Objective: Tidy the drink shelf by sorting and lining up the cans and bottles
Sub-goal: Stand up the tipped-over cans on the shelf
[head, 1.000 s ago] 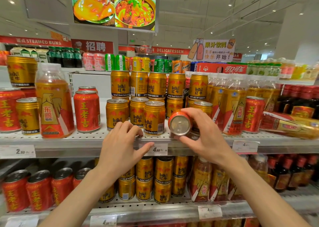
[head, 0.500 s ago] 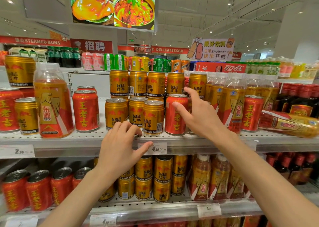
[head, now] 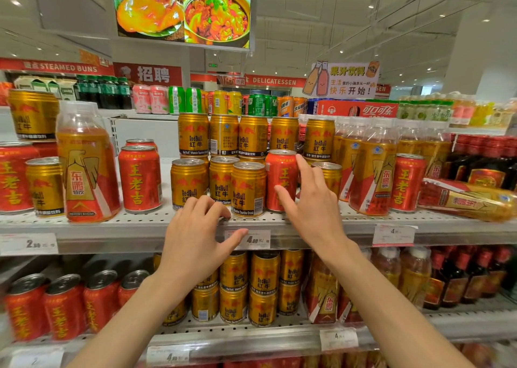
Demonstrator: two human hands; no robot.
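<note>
A red herbal-tea can (head: 280, 180) stands upright on the upper shelf (head: 307, 222), just right of a cluster of gold Red Bull cans (head: 247, 190). My right hand (head: 310, 202) is in front of it with the fingers spread; the thumb and index finger lie against the can's side without closing round it. My left hand (head: 195, 233) rests on the shelf's front edge below the gold cans, fingers loosely bent, holding nothing. More red cans (head: 140, 179) and a tall orange bottle (head: 85, 169) stand further left.
Orange bottles (head: 372, 169) and another red can (head: 407, 183) stand to the right, with a bottle lying on its side (head: 467, 199) at the far right. Dark bottles (head: 486, 158) fill the right end. The lower shelf (head: 195, 337) holds red cans, gold cans and bottles.
One second ago my right hand held the red can tilted with its top toward me. The can now stands upright on the shelf and the hand has loosened off it. My left hand stayed put.
</note>
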